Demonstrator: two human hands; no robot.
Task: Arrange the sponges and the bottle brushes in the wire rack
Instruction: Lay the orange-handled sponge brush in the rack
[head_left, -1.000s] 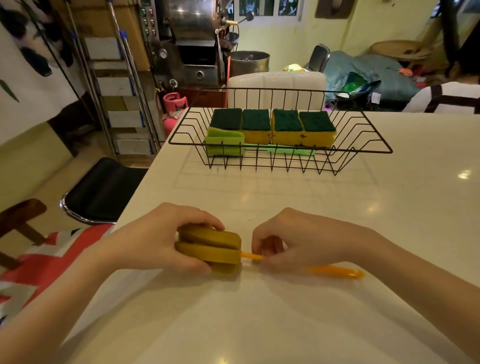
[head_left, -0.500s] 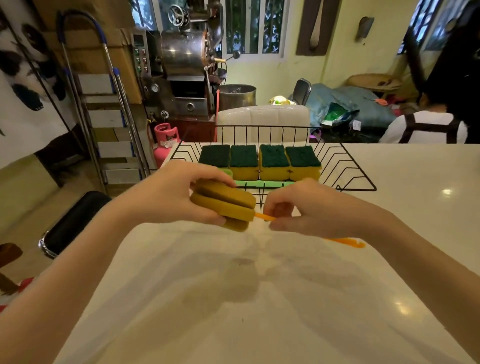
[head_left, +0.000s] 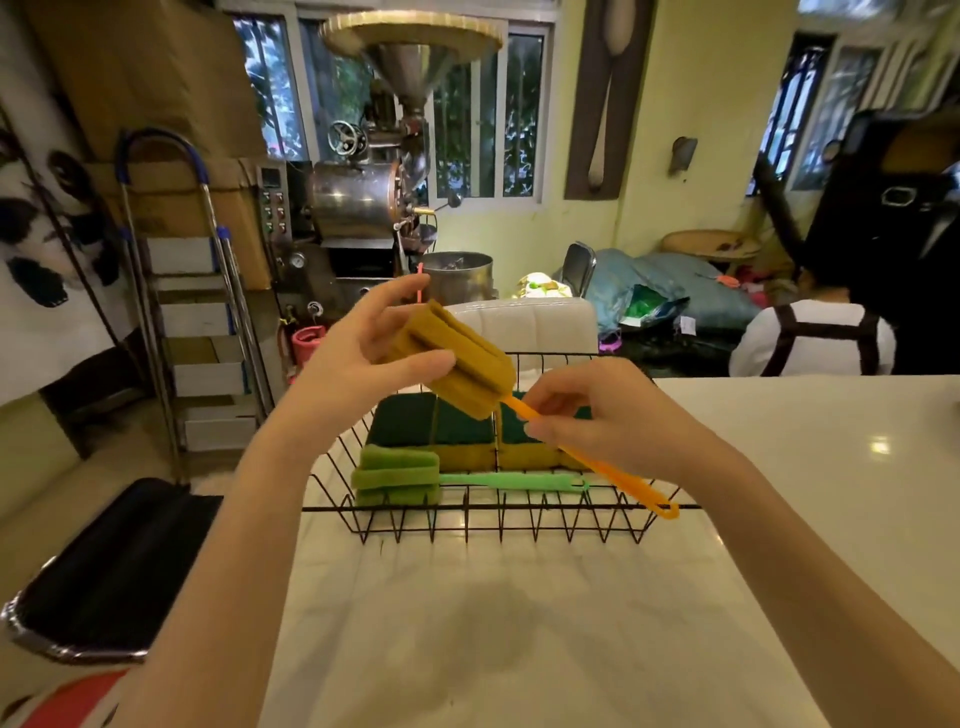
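An orange bottle brush (head_left: 462, 364) with a mustard sponge head is held in the air above the black wire rack (head_left: 498, 519). My left hand (head_left: 358, 353) grips the sponge head, and my right hand (head_left: 597, 415) pinches the orange handle, which slants down to the right over the rack's front rim. Inside the rack lie several yellow sponges with green scouring tops (head_left: 441, 426) in a row, partly hidden by my hands. A green bottle brush (head_left: 400, 475) lies in front of them along the rack's near side.
The rack stands on a white table (head_left: 519, 649). A black stool (head_left: 114, 566) is at the left edge. Beyond the table are a white chair back (head_left: 535, 322), a stepladder (head_left: 192, 322), a metal roasting machine (head_left: 363, 202) and a seated person (head_left: 810, 338) at the right.
Both hands lifted the orange brush off the table and carried it forward and up over the rack. The brush now tilts with its head raised to the left.
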